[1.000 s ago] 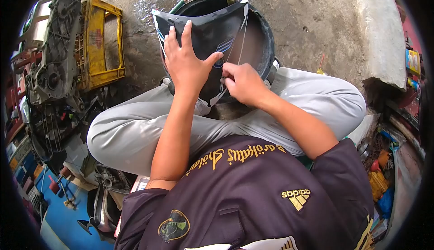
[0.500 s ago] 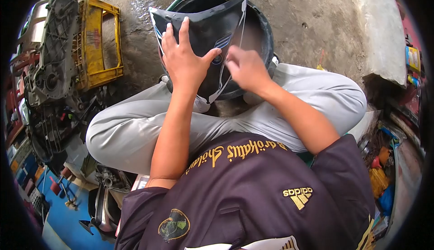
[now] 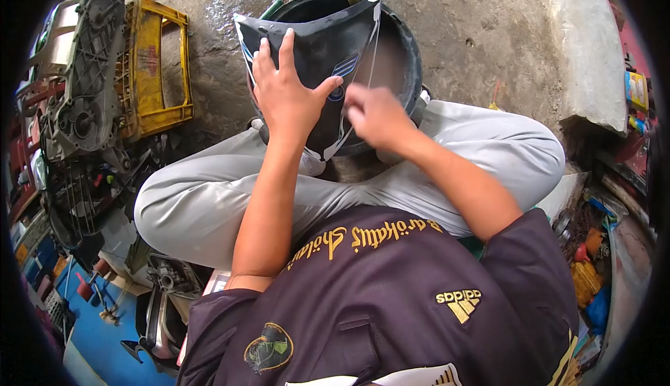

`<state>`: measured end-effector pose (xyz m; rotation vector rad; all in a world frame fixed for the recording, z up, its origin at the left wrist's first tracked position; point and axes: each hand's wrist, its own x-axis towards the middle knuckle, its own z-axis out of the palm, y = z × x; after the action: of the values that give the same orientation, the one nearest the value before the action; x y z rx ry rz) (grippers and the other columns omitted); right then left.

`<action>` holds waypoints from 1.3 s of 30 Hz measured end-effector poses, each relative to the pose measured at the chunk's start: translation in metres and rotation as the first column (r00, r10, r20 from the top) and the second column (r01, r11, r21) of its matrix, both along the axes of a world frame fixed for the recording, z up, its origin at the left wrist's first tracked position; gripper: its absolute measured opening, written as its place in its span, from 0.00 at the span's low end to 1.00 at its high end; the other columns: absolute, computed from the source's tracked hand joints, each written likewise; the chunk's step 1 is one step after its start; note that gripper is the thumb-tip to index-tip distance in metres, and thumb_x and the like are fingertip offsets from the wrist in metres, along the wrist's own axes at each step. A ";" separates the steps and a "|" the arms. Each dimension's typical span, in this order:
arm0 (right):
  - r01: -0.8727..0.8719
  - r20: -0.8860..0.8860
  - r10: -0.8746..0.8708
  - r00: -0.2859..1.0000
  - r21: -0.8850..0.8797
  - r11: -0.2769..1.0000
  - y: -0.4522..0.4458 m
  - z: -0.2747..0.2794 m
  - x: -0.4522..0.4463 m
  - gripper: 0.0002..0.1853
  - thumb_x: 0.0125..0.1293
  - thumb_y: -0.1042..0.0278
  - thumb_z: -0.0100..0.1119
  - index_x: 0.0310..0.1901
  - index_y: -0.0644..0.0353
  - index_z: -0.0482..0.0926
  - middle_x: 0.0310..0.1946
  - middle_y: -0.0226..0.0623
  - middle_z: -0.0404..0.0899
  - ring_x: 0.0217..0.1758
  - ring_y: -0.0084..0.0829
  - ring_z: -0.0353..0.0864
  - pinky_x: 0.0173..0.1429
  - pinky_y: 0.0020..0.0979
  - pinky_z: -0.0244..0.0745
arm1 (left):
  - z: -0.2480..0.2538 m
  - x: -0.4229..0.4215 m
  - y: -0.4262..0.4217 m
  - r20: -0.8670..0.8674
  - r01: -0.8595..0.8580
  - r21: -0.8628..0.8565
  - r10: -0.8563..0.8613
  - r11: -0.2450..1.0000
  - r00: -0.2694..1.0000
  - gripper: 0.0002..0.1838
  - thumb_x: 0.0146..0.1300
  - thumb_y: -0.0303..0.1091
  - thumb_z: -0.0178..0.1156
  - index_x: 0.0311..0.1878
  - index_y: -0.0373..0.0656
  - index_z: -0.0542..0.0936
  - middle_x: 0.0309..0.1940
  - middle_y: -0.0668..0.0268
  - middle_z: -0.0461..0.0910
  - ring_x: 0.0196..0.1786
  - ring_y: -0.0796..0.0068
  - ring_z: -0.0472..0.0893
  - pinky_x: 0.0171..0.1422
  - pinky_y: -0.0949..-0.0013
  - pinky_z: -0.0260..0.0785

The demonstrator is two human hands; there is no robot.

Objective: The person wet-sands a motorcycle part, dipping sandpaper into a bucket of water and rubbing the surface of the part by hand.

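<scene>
A glossy black body panel [image 3: 314,47], like a motorcycle fairing, rests over a black tub [image 3: 412,58]. Its edges are pale, and it carries a striped blue decal and a round mark. My left hand [image 3: 286,96] lies spread on the panel's face, thumb out toward the decal. At the panel's right edge is my right hand [image 3: 380,117], its fingers curled in and smeared by motion. Whatever those fingers hold, if anything, is hidden. The tub's inside shows to the right of the panel.
My crossed legs [image 3: 202,197] flank the tub. On the left stand a yellow crate [image 3: 150,72] and a grey metal engine casing [image 3: 84,93]. A concrete block [image 3: 586,58] and assorted clutter [image 3: 593,267] lie to the right. The concrete floor [image 3: 481,23] is wet near the tub's far left.
My right hand has shifted slightly down along the panel's right edge, still blurred. My left hand keeps its place on the panel.
</scene>
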<state>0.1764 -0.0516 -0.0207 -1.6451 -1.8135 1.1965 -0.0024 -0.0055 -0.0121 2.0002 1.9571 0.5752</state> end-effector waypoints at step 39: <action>0.042 0.179 -0.053 0.982 0.069 0.997 0.023 0.003 0.018 0.11 0.64 0.65 0.70 0.41 0.64 0.87 0.34 0.55 0.87 0.43 0.54 0.89 0.50 0.47 0.82 | -0.003 -0.036 0.012 0.127 0.086 -0.094 -0.074 0.992 0.989 0.60 0.41 0.56 0.87 0.80 0.58 0.69 0.80 0.44 0.63 0.83 0.44 0.61 0.82 0.44 0.61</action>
<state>0.1942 -0.0285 -0.0181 -1.7998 -1.8876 0.9844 -0.0385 0.0061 -0.0147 1.9255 1.7894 0.5569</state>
